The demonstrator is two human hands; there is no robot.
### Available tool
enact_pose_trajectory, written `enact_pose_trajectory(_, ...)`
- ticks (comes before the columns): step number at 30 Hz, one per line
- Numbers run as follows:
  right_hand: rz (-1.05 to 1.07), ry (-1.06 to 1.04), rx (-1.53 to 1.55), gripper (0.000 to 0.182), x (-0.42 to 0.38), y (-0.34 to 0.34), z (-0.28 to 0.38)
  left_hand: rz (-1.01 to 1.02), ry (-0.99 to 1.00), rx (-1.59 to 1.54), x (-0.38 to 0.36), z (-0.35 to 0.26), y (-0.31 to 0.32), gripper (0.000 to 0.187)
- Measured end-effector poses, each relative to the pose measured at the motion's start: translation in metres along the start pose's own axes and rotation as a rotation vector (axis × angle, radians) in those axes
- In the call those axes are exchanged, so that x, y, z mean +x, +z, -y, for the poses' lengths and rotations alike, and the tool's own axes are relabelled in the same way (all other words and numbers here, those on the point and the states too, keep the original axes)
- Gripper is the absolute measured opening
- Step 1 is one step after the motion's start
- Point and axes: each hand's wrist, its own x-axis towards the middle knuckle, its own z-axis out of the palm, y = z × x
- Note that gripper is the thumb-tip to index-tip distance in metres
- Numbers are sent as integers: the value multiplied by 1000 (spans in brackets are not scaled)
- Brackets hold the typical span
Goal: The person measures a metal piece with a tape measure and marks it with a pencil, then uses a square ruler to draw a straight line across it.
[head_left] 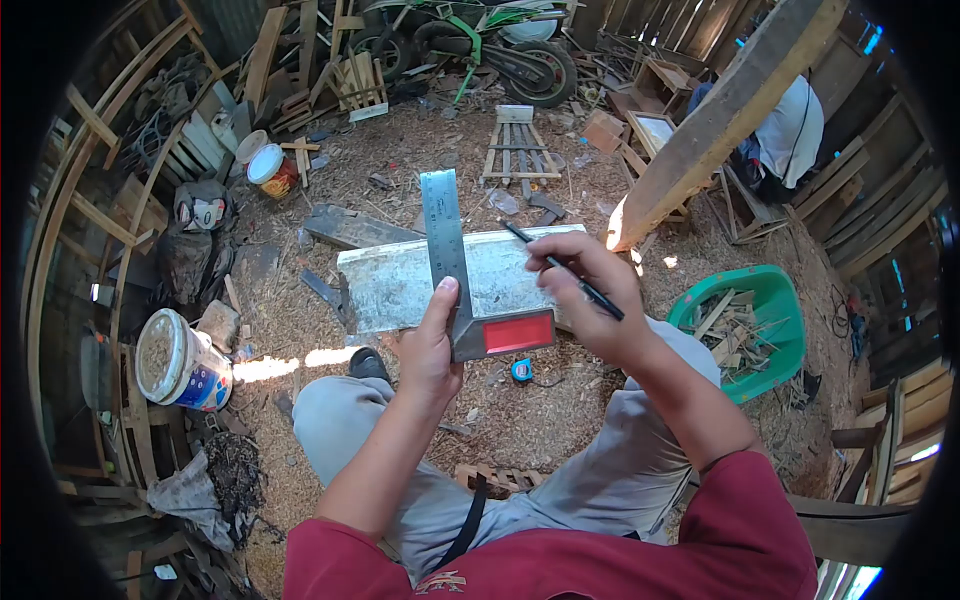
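From my feed, far left sits a white bucket [180, 362] on the sawdust floor [520, 420]. My left hand [428, 345] presses the try square [470, 270] onto the pale board [440, 285] — thumb flat on the steel blade, fingers wrapped behind the red stock. The board's long axis runs left to right across my knees; the blade stands crosswise, pointing away. My right hand [585, 295] pinches a black pencil [562, 270] — its tip just right of the blade, nearer than anything else. A green basin [775, 300] lies far right.
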Motion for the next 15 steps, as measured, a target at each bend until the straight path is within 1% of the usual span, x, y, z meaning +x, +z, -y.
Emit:
enact_pose_trajectory(1, 2, 41, 21, 20, -2, 5, -1, 10, -8, 6, -1, 0, 1, 34)
enact_pose_trajectory(2, 29, 17, 0, 18, -3, 6, -3, 19, -16, 12, -2, 1, 2, 35)
enact_pose_trajectory(5, 22, 209, 169, 19, -9, 10, 1, 5, -37, 9, 1, 8, -3, 36)
enact_pose_trajectory(6, 9, 160, 210, 21, -9, 13, -1, 13, -31, 22, -1, 9, -2, 36)
enact_pose_trajectory(9, -30, 94, 200, 20, -4, 19, 0, 32, -21, 50, -4, 10, 0, 37)
enact_pose_trajectory(10, -2, 128, 119, 20, -4, 15, 3, 35, -24, 56, -4, 11, -1, 37)
enact_pose_trajectory(13, 32, 142, 33, 16, -5, 12, 3, 51, -9, 69, -11, 9, 7, 35)
enact_pose_trajectory(15, 16, 117, 32, 15, -6, 14, 0, 54, 20, 80, -15, 8, 12, 33)
